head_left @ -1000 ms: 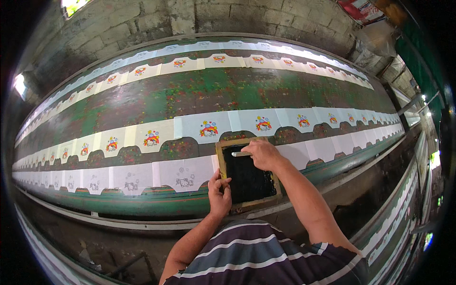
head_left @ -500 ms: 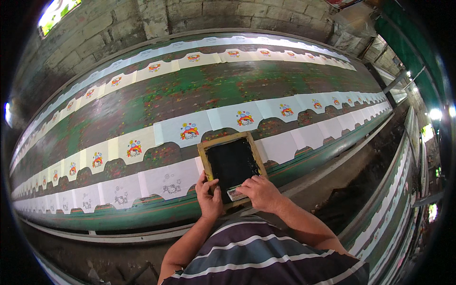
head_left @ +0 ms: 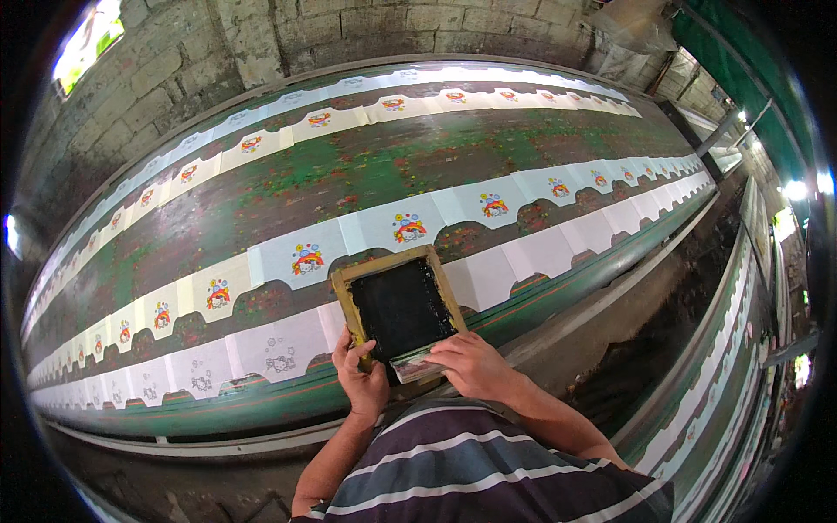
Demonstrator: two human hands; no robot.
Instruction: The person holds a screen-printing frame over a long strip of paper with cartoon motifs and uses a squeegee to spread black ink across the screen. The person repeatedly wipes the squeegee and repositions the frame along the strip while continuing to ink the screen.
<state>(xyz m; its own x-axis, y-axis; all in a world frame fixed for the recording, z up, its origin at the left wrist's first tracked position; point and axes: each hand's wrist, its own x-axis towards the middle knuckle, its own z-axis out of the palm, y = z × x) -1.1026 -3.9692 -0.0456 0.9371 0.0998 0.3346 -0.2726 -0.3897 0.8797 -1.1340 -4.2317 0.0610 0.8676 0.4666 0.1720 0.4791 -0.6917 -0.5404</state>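
A wooden-edged printing screen with a black mesh lies over the near row of pale fabric pieces, directly in front of me. My left hand is closed on the screen's lower left side, thumb and fingers curled at the frame. In my right hand is a squeegee, gripped by its right end and lying across the screen's lower end. To the left of the screen, a white fabric piece bears a grey outline print. Behind it, a pale blue piece carries a coloured rainbow print.
The long green, paint-spotted table holds several rows of cut fabric pieces, some with coloured prints. A block wall runs along its far side. At the right, another long table bears more fabric rows beyond a dark aisle.
The whole view has shifted, so the table and screen appear farther left. More of the squeegee shows now at the screen's lower end. Both hands keep their holds.
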